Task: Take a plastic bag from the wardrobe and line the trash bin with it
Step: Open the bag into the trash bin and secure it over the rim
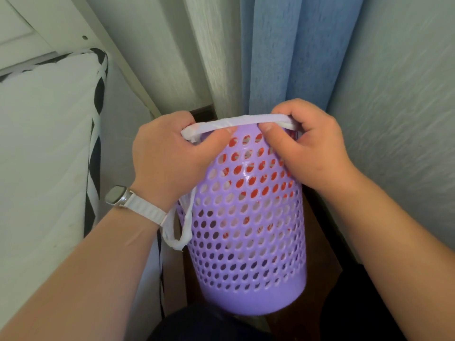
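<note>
Firmly, left hand [170, 153] and right hand [310, 148] around plastic bag [246, 123] edge at trash bin [246, 242] rim.

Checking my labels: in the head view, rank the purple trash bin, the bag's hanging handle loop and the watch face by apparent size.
1. purple trash bin
2. hanging handle loop
3. watch face, clearly smallest even though it is no farther from the camera

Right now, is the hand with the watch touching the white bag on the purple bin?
Touching. The head view shows the left hand pinching the edge of the white bag at the rim of the purple bin.
</note>
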### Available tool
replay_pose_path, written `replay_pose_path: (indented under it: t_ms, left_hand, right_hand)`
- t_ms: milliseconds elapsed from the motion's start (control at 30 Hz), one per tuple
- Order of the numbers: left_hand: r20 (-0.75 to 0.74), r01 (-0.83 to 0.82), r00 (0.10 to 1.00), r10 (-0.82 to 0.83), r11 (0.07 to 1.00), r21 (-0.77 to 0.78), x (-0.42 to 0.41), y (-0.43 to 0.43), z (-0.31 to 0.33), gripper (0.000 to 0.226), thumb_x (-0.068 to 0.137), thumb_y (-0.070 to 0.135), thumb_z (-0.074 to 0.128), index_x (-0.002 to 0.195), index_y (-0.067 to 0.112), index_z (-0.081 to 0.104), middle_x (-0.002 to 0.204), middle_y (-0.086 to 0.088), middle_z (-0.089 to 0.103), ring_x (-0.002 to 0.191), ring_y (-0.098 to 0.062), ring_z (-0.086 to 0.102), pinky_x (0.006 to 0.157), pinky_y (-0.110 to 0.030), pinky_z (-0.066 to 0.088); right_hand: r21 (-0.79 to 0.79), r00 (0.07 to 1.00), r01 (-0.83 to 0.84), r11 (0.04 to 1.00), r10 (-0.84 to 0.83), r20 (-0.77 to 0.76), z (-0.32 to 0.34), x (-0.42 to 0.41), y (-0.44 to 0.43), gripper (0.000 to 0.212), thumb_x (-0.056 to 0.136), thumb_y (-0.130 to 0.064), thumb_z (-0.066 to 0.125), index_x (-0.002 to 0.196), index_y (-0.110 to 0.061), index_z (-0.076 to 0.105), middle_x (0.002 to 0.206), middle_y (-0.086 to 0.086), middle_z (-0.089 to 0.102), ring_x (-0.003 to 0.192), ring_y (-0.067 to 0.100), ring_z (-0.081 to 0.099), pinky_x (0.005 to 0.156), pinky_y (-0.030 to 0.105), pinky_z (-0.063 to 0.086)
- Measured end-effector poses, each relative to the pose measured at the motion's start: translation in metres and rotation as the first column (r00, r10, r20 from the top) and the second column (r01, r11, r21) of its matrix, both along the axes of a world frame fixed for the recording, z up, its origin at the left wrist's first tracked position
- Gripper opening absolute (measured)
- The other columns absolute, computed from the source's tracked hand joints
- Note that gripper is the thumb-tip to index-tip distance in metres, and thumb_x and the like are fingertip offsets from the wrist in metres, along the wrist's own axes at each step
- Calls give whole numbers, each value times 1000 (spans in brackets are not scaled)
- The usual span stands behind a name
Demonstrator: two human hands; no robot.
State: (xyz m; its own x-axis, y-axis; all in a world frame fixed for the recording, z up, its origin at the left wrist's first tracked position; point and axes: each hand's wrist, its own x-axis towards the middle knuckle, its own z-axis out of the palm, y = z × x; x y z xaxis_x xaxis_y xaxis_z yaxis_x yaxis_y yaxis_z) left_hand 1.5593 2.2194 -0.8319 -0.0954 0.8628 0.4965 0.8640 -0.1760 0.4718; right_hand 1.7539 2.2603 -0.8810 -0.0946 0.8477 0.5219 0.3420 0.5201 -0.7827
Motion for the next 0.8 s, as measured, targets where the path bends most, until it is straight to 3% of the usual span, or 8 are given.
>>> replay_pose_path:
  t_ms: [133, 200, 300, 400, 500, 667, 733, 800]
  left_hand:
    - [-66, 62, 996, -60, 997, 43, 0, 2, -3, 42, 83, 48, 54, 54, 27, 33, 51, 11, 32, 48, -10, 34, 50, -27, 29]
    - [-110, 134, 986, -128, 990, 48, -4, 3, -3, 27, 85, 43, 55, 73, 19, 58, 66, 8, 53, 64, -15, 51, 66, -36, 44]
    - [-305, 248, 926, -222, 968, 48, -2, 0, 0, 32, 85, 35, 57, 107, 15, 68, 98, 2, 68, 92, -24, 62, 92, -44, 42]
    - [-372, 330, 878, -300, 944, 17, 1, 0, 1, 27, 91, 26, 54, 110, 16, 70, 93, 1, 69, 86, -25, 62, 81, -41, 42]
    - [-326, 354, 882, -341, 935, -20, -5, 4, -2, 23, 92, 23, 51, 101, 14, 70, 83, 5, 63, 77, -24, 60, 70, -41, 43]
    - [-224, 331, 915, -336, 942, -59, -10, 7, -6, 22, 92, 20, 49, 93, 9, 68, 80, -2, 66, 74, -21, 58, 67, -40, 45]
    - [-163, 320, 932, -325, 946, -56, -11, 7, -5, 19, 90, 15, 49, 88, 8, 67, 74, 0, 61, 69, -15, 52, 63, -36, 42]
    - [-112, 319, 940, -323, 946, -55, -10, 5, -3, 18, 90, 13, 50, 87, 7, 66, 71, -1, 58, 66, -14, 49, 60, -33, 40]
  right_hand:
    - [8, 998, 52, 999, -51, -22, -1, -3, -1, 11, 84, -32, 64, 78, -26, 56, 70, -20, 49, 68, -2, 46, 66, 19, 35]
    - [39, 998, 68, 997, -68, -1, 0, -6, -2, 12, 83, -32, 65, 77, -26, 57, 69, -21, 47, 67, -1, 44, 66, 19, 35]
    - [83, 996, 76, 994, -80, 47, 0, -12, -4, 17, 81, -33, 67, 75, -20, 60, 67, -19, 44, 68, 4, 41, 67, 27, 35]
    - [92, 995, 67, 994, -73, 69, -1, -20, -9, 18, 81, -32, 72, 75, -18, 62, 69, -14, 50, 70, 8, 45, 67, 33, 38]
    - [75, 995, 29, 997, -36, 89, -2, -23, -11, 21, 81, -35, 73, 77, -16, 65, 72, -3, 61, 70, 14, 53, 65, 37, 45]
    - [117, 958, -118, 986, 82, 274, 5, -7, -1, 33, 79, -52, 71, 91, -21, 69, 81, -11, 58, 78, 11, 53, 78, 40, 45]
    - [160, 955, -128, 979, 78, 285, 9, 3, 6, 43, 79, -58, 70, 95, -18, 71, 85, -2, 65, 81, 20, 59, 80, 45, 46]
    - [150, 964, -135, 979, 95, 248, 12, 11, 9, 43, 79, -57, 70, 91, -15, 72, 84, 2, 67, 78, 21, 61, 76, 41, 47]
